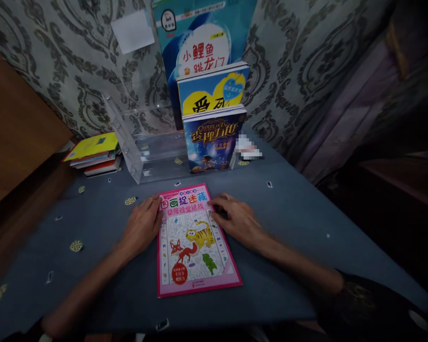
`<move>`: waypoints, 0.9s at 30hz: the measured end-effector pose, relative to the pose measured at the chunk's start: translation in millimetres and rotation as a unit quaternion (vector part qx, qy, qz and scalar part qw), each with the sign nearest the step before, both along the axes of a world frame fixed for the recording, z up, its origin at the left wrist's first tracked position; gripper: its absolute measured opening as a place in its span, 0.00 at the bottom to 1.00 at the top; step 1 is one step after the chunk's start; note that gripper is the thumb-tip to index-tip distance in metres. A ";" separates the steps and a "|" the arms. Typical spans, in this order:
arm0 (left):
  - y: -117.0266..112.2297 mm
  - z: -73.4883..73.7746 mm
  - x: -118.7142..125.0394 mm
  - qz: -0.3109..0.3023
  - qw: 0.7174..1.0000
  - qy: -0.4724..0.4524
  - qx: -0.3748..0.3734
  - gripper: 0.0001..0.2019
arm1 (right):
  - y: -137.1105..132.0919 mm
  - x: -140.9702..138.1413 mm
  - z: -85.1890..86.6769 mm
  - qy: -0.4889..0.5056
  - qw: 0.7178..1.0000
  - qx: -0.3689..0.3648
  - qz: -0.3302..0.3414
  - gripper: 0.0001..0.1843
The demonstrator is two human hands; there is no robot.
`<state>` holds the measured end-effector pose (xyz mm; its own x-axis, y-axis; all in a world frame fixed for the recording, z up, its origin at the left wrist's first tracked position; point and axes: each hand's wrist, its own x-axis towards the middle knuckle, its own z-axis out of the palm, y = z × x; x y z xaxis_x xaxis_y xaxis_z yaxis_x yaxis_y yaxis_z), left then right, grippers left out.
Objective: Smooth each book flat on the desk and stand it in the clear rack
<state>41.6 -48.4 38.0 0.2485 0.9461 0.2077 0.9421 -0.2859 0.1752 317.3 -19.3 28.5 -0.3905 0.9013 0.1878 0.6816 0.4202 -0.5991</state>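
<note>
A pink-bordered picture book (194, 237) lies flat on the blue tablecloth, its cover showing a fox and a striped tiger. My left hand (142, 223) holds the upper left edge, fingers pressed together along it. On the opposite side, my right hand (238, 219) grips the upper right edge with curled fingers and thumb. Just beyond the book stands a clear acrylic rack (128, 137) with stepped tiers. Its right part holds upright books: a dark blue one (212, 140) in front, a blue and yellow one (214, 90) behind, and a tall teal one (205, 35) at the back.
A stack of books (94, 152) with a yellow one on top lies left of the rack. A patterned wall (78, 61) rises behind, bearing a white card (132, 32). At right are the table's edge (342, 218) and a draped curtain (338, 85). A brown wooden panel (21, 109) stands far left.
</note>
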 end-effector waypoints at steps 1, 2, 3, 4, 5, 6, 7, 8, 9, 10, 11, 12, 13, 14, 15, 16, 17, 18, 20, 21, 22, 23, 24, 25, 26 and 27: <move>1.4 -2.5 0.4 -0.001 1.000 0.004 0.004 0.19 | -0.2 -0.2 -0.3 -0.007 1.000 0.007 0.000 0.12; 2.8 -4.1 1.1 -0.003 1.000 0.006 0.006 0.19 | -0.3 -0.5 -0.7 -0.010 1.000 0.012 0.003 0.11; 4.3 -4.9 2.1 -0.007 1.000 0.005 0.005 0.19 | -0.4 -0.8 -1.4 -0.013 1.000 0.015 0.007 0.11; 6.0 -4.9 3.6 -0.011 1.000 0.004 0.002 0.20 | -0.4 -1.0 -2.3 -0.014 1.000 0.019 0.012 0.10; 7.8 -4.4 5.4 -0.015 1.000 0.002 -0.003 0.20 | -0.5 -1.3 -3.3 -0.015 0.999 0.024 0.015 0.10; 9.9 -3.7 7.7 -0.019 1.000 0.002 -0.008 0.21 | -0.5 -1.5 -4.6 -0.015 0.999 0.031 0.017 0.10; 12.2 -3.1 10.3 -0.024 1.000 0.003 -0.013 0.21 | -0.6 -1.6 -5.9 -0.016 0.999 0.037 0.018 0.10; 14.7 -2.7 13.1 -0.031 0.999 0.005 -0.017 0.21 | -0.7 -1.6 -7.2 -0.016 0.999 0.044 0.018 0.10; 17.3 -2.7 16.1 -0.038 0.999 0.007 -0.019 0.21 | -0.8 -1.5 -8.3 -0.016 0.998 0.050 0.019 0.10; 20.0 -3.1 19.1 -0.045 0.999 0.008 -0.019 0.21 | -0.9 -1.3 -9.3 -0.016 0.998 0.054 0.020 0.10; 22.8 -3.9 22.3 -0.053 0.998 0.008 -0.018 0.21 | -1.0 -1.1 -10.1 -0.015 0.998 0.058 0.021 0.10; 25.5 -5.1 25.7 -0.061 0.998 0.008 -0.016 0.21 | -1.1 -0.8 -10.7 -0.014 0.998 0.060 0.023 0.10; 28.1 -6.4 29.2 -0.070 0.997 0.006 -0.014 0.21 | -1.1 -0.6 -11.1 -0.013 0.998 0.061 0.025 0.10; 30.8 -7.8 33.0 -0.081 0.997 0.002 -0.011 0.21 | -1.0 -0.4 -11.5 -0.012 0.998 0.062 0.026 0.10; 33.4 -9.1 37.1 -0.093 0.996 -0.002 -0.008 0.20 | -0.9 -0.3 -11.9 -0.011 0.998 0.062 0.026 0.10; 36.1 -10.3 41.4 -0.106 0.994 -0.007 -0.005 0.20 | -0.8 -0.2 -12.3 -0.010 0.998 0.063 0.025 0.10; 38.8 -11.4 45.9 -0.120 0.993 -0.012 -0.001 0.20 | -0.7 -0.3 -12.8 -0.010 0.998 0.065 0.025 0.10; 41.4 -12.2 50.6 -0.134 0.991 -0.015 0.003 0.20 | -0.6 -0.4 -13.2 -0.009 0.997 0.067 0.024 0.10; 46.7 -13.4 59.7 -0.161 0.987 -0.018 0.011 0.19 | -0.5 -0.7 -13.7 -0.008 0.997 0.072 0.024 0.10; 49.2 -13.7 63.8 -0.173 0.985 -0.018 0.015 0.19 | -0.6 -0.8 -13.8 -0.009 0.997 0.073 0.025 0.10; 51.6 -14.0 67.4 -0.185 0.982 -0.019 0.018 0.20 | -0.7 -0.8 -13.7 -0.010 0.997 0.074 0.026 0.10; 53.8 -14.3 70.4 -0.194 0.981 -0.020 0.021 0.20 | -0.9 -0.8 -13.5 -0.011 0.997 0.074 0.027 0.10; 55.9 -14.7 72.8 -0.201 0.979 -0.021 0.023 0.20 | -1.0 -0.7 -13.1 -0.011 0.997 0.073 0.027 0.10; 57.9 -15.1 74.6 -0.207 0.978 -0.023 0.024 0.20 | -1.2 -0.5 -12.8 -0.011 0.997 0.073 0.027 0.10; 59.6 -15.6 75.7 -0.212 0.977 -0.024 0.023 0.20 | -1.4 -0.4 -12.4 -0.010 0.997 0.073 0.027 0.09; 61.1 -16.2 76.3 -0.215 0.976 -0.026 0.022 0.21 | -1.5 -0.3 -12.1 -0.008 0.997 0.072 0.027 0.09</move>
